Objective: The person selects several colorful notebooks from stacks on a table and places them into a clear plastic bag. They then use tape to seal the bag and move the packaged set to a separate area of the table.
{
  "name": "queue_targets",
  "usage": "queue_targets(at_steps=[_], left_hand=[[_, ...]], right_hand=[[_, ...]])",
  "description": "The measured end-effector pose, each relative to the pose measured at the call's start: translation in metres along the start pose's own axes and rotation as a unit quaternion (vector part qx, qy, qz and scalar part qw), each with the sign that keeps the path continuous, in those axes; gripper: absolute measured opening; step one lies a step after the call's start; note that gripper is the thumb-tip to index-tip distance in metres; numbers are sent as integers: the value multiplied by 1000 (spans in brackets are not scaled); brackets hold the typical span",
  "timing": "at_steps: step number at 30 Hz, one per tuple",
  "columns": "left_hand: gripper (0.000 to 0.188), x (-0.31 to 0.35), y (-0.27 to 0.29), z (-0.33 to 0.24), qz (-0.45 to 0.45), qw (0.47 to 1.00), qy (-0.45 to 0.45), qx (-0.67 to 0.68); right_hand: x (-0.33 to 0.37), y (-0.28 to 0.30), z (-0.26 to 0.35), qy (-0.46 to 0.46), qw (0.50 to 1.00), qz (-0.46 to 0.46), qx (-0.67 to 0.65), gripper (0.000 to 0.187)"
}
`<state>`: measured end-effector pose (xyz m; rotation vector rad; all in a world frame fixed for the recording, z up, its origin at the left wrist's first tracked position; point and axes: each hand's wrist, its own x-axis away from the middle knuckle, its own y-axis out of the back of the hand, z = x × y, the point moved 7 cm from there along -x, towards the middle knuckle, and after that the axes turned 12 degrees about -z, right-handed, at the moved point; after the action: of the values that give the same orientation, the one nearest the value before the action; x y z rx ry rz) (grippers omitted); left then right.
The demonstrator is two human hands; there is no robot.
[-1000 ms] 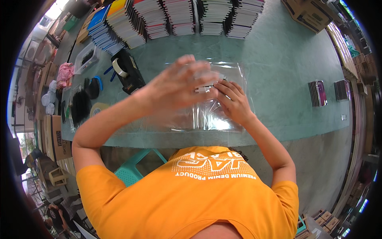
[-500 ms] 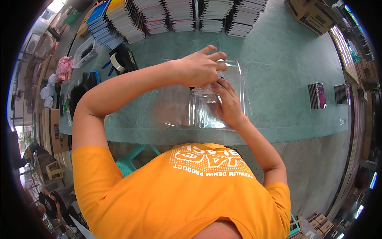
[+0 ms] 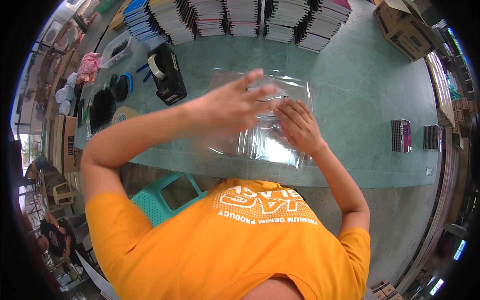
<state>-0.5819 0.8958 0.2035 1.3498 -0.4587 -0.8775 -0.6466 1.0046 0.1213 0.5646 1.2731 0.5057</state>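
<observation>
Your left hand: fingers spread, blurred; contact with plastic can't be told. Your right hand: fingers close together, laid on clear plastic sheet. Left has drawn leftward from above right fingertips since moment ago, likely leaving right alone to steady sheet. Sheet lies near front edge of table. Tape dispenser limits left, notebook stacks far side; room opens rightward toward small notebooks.
</observation>
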Motion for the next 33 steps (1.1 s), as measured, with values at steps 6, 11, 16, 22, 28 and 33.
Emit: queue_targets(at_steps=[6, 11, 16, 22, 28, 33], left_hand=[[8, 11, 11, 15, -89, 995, 49, 7], [4, -25, -14, 30, -48, 999, 14, -10], [3, -42, -32, 30, 1, 999, 15, 35], [8, -45, -41, 35, 27, 999, 28, 35], [20, -38, -17, 51, -43, 996, 82, -10], [39, 28, -7, 56, -226, 913, 292, 175]], right_hand=[[-6, -6, 4, -2, 999, 26, -37, 45], [2, -9, 13, 3, 1000, 17, 0, 49], [7, -17, 5, -54, 997, -22, -55, 45], [-7, -9, 10, -70, 995, 3, -64, 39], [-16, -1, 7, -98, 994, -21, -44, 22], [-15, -5, -3, -162, 983, -39, -74, 14]])
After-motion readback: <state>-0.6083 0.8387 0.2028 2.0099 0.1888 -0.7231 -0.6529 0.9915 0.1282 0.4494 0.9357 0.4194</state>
